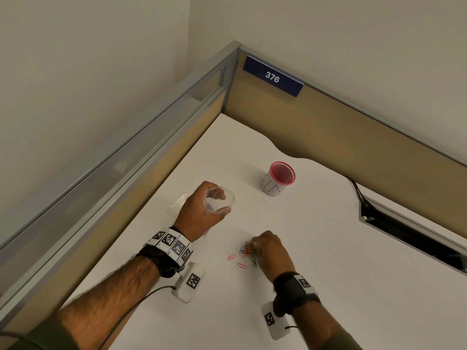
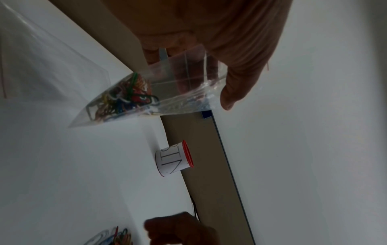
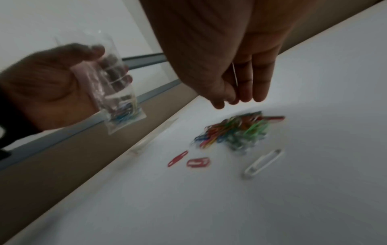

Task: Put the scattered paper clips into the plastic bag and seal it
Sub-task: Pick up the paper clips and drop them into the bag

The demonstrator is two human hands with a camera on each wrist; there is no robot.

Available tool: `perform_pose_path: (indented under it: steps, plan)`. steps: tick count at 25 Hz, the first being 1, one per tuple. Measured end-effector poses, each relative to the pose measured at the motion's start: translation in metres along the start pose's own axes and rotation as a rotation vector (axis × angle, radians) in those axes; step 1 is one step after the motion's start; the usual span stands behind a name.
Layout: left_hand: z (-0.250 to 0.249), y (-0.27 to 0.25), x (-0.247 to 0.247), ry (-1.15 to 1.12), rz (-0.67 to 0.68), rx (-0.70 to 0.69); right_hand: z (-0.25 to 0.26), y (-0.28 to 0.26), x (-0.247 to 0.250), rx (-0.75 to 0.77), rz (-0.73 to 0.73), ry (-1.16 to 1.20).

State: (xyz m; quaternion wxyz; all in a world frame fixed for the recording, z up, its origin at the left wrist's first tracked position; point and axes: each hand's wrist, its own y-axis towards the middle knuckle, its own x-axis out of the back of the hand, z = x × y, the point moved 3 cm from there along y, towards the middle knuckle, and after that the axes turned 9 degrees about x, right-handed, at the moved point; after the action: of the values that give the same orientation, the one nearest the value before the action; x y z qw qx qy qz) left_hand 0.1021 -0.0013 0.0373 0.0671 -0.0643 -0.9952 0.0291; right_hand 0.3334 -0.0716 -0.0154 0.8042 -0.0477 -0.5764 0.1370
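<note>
Left hand is pinching the bag open in the air, some clips already inside, while the right hand hovers over the pile near-right, fingers bunched round what looks like one clip. I'd scoop bunches, then chase the strays. The cup sits far off, and a spare bag lies left, neither blocking.

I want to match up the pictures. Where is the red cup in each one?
Head: the red cup stands upright on the desk, past both hands, right of the bag.
Left wrist: the cup shows sideways, low centre, below the bag, against the tan partition.
Right wrist: not in it.
Shared landmark: the bag, seen in all three views, far left in the right wrist view.
</note>
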Motion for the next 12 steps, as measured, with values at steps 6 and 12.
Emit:
perform_pose_path:
  steps: [6,12]
  plan:
    - [0.002,-0.003,-0.007,0.008,0.017,0.017,-0.032,-0.03,0.01,-0.409,-0.082,0.083]
    - [0.0,-0.005,-0.013,0.013,0.043,0.012,0.004,-0.005,0.0,-0.341,-0.048,0.074]
